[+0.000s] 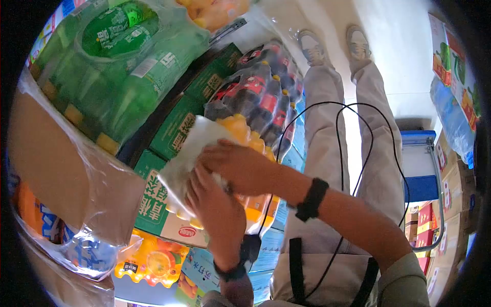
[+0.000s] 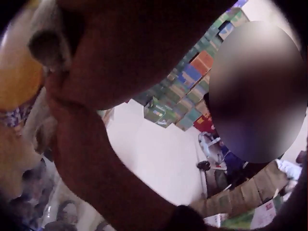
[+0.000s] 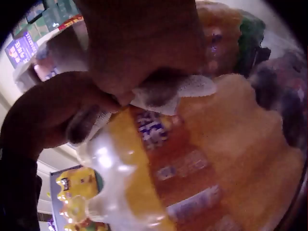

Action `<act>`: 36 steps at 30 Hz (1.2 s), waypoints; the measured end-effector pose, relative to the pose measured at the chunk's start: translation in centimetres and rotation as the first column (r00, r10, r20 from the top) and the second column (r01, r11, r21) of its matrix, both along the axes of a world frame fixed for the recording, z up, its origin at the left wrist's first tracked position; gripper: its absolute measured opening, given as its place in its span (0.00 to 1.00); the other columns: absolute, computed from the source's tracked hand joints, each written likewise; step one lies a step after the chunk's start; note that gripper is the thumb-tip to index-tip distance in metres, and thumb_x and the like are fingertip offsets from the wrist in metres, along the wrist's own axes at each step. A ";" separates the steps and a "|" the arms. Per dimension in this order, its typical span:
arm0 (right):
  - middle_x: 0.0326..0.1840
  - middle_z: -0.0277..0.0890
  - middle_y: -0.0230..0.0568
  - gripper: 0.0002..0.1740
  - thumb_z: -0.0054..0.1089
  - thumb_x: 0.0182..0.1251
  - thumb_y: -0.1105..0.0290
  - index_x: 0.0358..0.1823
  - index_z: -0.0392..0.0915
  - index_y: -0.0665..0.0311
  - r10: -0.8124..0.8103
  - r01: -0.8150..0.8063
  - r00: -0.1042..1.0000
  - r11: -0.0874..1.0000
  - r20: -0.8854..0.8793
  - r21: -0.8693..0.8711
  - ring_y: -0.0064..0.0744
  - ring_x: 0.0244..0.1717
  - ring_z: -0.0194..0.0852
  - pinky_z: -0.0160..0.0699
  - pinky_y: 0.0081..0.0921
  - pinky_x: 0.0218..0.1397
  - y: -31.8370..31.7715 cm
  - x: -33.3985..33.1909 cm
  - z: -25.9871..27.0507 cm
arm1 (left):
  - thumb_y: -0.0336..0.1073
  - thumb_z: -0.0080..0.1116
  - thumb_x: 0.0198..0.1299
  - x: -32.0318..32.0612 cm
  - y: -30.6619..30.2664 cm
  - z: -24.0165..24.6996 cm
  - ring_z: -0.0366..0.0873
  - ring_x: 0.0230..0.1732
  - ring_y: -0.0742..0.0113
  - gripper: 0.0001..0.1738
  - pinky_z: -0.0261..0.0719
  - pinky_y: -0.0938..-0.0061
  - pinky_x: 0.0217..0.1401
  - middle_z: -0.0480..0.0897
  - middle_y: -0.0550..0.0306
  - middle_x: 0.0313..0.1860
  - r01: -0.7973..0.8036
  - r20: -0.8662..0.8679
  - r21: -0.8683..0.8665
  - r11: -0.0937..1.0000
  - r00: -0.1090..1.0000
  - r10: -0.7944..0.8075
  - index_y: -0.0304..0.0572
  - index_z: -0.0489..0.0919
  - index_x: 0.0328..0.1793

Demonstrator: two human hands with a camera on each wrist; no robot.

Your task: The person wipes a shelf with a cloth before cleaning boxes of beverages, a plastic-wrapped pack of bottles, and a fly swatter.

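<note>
A white cloth (image 1: 186, 153) lies under both my hands, over a shrink-wrapped pack of orange drink bottles (image 1: 238, 125). My left hand (image 1: 217, 207) grips the near side of the cloth, its fingers pointing up and left in the head view. Close beside it, my right hand (image 1: 238, 166) holds the cloth from above. In the right wrist view, white cloth (image 3: 161, 98) bunches under the fingertips, against the wrapped orange bottles (image 3: 221, 144). Greyish cloth (image 2: 45, 21) shows at the fingers in the left wrist view. The hands hide part of the pack.
Wrapped dark cola bottles (image 1: 255, 92) stand beyond the orange pack. Green cartons (image 1: 176, 123) line its left, with large green bottles (image 1: 148, 82) further left. A black cable (image 1: 340, 138) loops over my legs. A blue-and-white step stool (image 1: 419, 163) stands at right.
</note>
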State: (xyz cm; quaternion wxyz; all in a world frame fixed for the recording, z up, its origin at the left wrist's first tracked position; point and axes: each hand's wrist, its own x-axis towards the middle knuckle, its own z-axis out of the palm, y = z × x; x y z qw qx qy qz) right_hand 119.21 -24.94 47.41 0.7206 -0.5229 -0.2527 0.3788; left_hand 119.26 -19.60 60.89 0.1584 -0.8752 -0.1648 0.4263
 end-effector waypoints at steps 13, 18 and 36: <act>0.72 0.64 0.45 0.39 0.61 0.45 0.80 0.66 0.67 0.65 -0.142 0.141 0.990 0.989 -0.020 -0.040 0.49 0.75 0.57 0.51 0.49 0.79 -2.2 -1.0 3.2 | 0.25 0.52 0.54 2.0 -0.1 4.1 0.62 0.69 0.32 0.36 0.54 0.47 0.74 0.67 0.31 0.67 -0.060 -0.066 -0.233 0.971 0.997 0.046 0.25 0.58 0.72; 0.63 0.73 0.40 0.31 0.62 0.48 0.75 0.59 0.73 0.62 -0.034 0.034 0.996 0.999 0.081 0.010 0.45 0.71 0.64 0.51 0.48 0.79 1.7 0.1 0.3 | 0.27 0.52 0.56 0.2 1.4 0.7 0.66 0.66 0.35 0.34 0.60 0.48 0.70 0.69 0.31 0.64 0.038 0.066 -0.097 0.995 0.997 -0.032 0.26 0.60 0.71; 0.74 0.62 0.47 0.41 0.59 0.48 0.78 0.70 0.64 0.66 -0.031 0.032 0.998 0.999 0.048 -0.023 0.47 0.77 0.54 0.49 0.45 0.81 -1.9 0.1 1.1 | 0.29 0.58 0.52 0.1 -0.6 1.5 0.57 0.74 0.34 0.41 0.49 0.46 0.77 0.63 0.35 0.73 0.042 -0.003 -0.098 0.994 0.999 -0.043 0.30 0.58 0.75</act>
